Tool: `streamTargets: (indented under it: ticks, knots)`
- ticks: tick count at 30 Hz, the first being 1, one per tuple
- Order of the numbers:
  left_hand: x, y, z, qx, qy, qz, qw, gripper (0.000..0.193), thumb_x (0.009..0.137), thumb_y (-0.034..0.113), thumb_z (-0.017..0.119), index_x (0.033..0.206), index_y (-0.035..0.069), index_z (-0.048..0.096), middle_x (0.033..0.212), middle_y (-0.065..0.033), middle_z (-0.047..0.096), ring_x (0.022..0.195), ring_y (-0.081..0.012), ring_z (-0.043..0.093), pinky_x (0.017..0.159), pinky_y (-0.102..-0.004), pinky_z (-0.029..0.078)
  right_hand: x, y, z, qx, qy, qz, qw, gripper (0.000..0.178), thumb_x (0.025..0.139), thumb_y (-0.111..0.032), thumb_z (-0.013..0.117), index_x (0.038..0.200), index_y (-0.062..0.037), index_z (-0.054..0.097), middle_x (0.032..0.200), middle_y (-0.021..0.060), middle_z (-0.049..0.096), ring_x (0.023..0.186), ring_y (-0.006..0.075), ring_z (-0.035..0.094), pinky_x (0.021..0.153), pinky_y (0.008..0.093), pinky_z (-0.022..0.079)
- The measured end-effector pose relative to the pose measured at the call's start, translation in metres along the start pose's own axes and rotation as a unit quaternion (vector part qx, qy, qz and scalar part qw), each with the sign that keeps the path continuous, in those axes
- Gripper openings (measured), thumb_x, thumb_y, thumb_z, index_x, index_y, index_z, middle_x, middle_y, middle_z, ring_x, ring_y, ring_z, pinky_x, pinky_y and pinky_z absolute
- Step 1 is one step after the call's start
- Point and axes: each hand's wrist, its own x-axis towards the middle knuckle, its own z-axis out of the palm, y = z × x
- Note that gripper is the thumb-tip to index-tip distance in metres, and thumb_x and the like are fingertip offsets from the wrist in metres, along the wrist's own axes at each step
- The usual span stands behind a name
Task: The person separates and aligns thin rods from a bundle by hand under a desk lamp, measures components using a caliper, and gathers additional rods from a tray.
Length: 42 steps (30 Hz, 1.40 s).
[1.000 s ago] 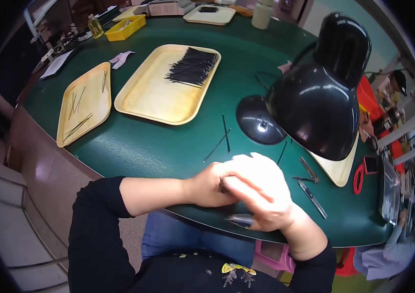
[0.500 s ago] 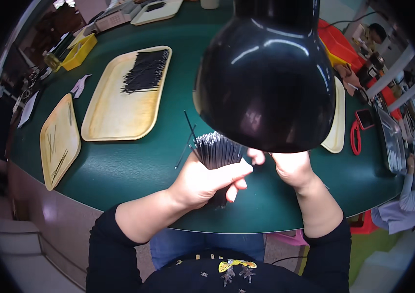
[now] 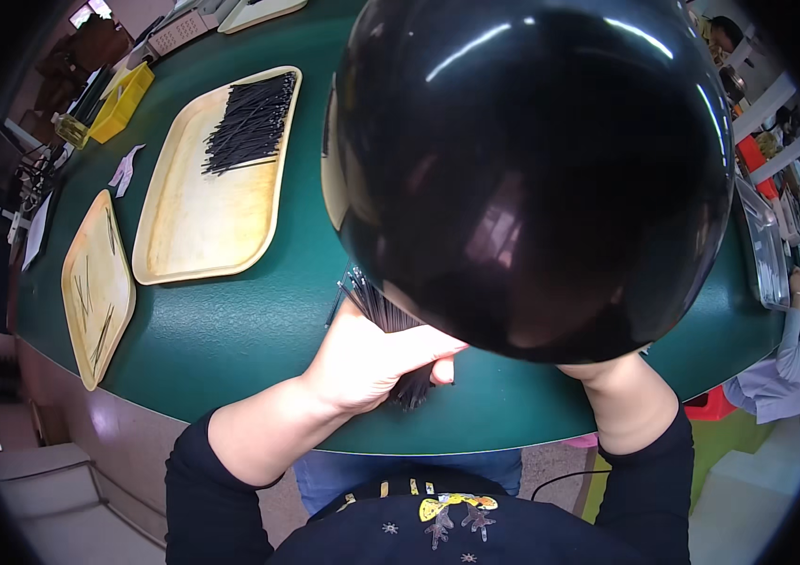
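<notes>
A thick bundle of thin black wire-like rods with shiny tips (image 3: 381,311) is gripped upright in my left hand (image 3: 353,363). A few rods splay out to the left of the bundle, and its lower ends show beneath my fingers. The black lamp shade (image 3: 532,188) covers the bundle's right part. My right hand (image 3: 607,369) reaches in under the shade; its wrist shows, but its fingers are hidden, so I cannot see what they hold. In a large cream tray (image 3: 207,240) to the left lies a pile of similar black rods (image 3: 251,122).
A smaller cream tray (image 3: 117,275) at the left holds several loose rods. Behind it are a pink scrap (image 3: 125,171) and a yellow bin (image 3: 122,105). A clear container (image 3: 763,250) stands at the right edge of the green table (image 3: 230,358), near another person's arm (image 3: 791,330).
The lamp shade looks larger and lower as the view shifts, now covering my right fingers and part of the bundle. My left hand keeps its grip on the rods.
</notes>
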Motion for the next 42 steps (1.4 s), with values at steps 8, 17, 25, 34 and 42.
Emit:
streamTargets:
  ticks: [8, 17, 25, 34, 42]
  knots:
    - [-0.004, 0.003, -0.005, -0.042, -0.009, -0.023, 0.999, 0.004, 0.070, -0.003, 0.060, 0.072, -0.007, 0.060, 0.062, -0.0139, 0.060, 0.054, -0.0192, 0.060, 0.052, -0.0266, 0.050, -0.002, 0.001, 0.016, 0.253, 0.089, 0.097, 0.958, 0.059, 0.069, 0.002, 0.059, 0.120, 0.0085, 0.031, 0.115, 0.0164, 0.045, 0.106, 0.0246, 0.045, 0.091, 0.0347, 0.036]
    - [-0.002, -0.003, -0.008, -0.134, -0.068, -0.031, 0.988, 0.008, 0.070, -0.004, 0.058, 0.077, -0.009, 0.059, 0.067, -0.0163, 0.059, 0.057, -0.0209, 0.060, 0.053, -0.0294, 0.051, 0.007, -0.006, 0.002, 0.063, -0.095, 0.080, 0.990, 0.048, 0.066, -0.002, 0.063, 0.112, 0.0008, 0.048, 0.113, 0.0125, 0.050, 0.104, 0.0212, 0.047, 0.088, 0.0314, 0.037]
    - [-0.005, -0.008, -0.013, -0.098, -0.043, -0.117, 0.987, 0.012, 0.068, -0.006, 0.059, 0.080, -0.008, 0.057, 0.069, -0.0147, 0.058, 0.060, -0.0201, 0.059, 0.057, -0.0296, 0.051, 0.003, -0.004, 0.022, 0.490, 0.037, 0.195, 0.849, 0.045, 0.070, -0.003, 0.059, 0.112, 0.0043, 0.044, 0.108, 0.0132, 0.052, 0.099, 0.0238, 0.050, 0.088, 0.0316, 0.037]
    - [-0.004, 0.004, 0.002, -0.078, -0.028, -0.065, 0.994, 0.012, 0.070, -0.005, 0.058, 0.082, -0.006, 0.057, 0.071, -0.0137, 0.059, 0.062, -0.0203, 0.060, 0.059, -0.0296, 0.051, -0.021, 0.019, 0.009, 0.103, 0.093, 0.085, 0.987, 0.057, 0.072, 0.008, 0.047, 0.123, 0.0107, 0.022, 0.115, 0.0187, 0.043, 0.102, 0.0240, 0.047, 0.091, 0.0302, 0.035]
    - [-0.002, -0.005, -0.012, -0.055, -0.059, -0.034, 0.996, 0.016, 0.071, 0.000, 0.059, 0.085, -0.005, 0.057, 0.076, -0.0153, 0.060, 0.063, -0.0219, 0.060, 0.062, -0.0299, 0.050, 0.022, -0.019, 0.020, 0.418, 0.119, 0.173, 0.884, 0.056, 0.078, -0.001, 0.044, 0.129, 0.0021, 0.019, 0.124, 0.0178, 0.035, 0.114, 0.0255, 0.037, 0.096, 0.0345, 0.031]
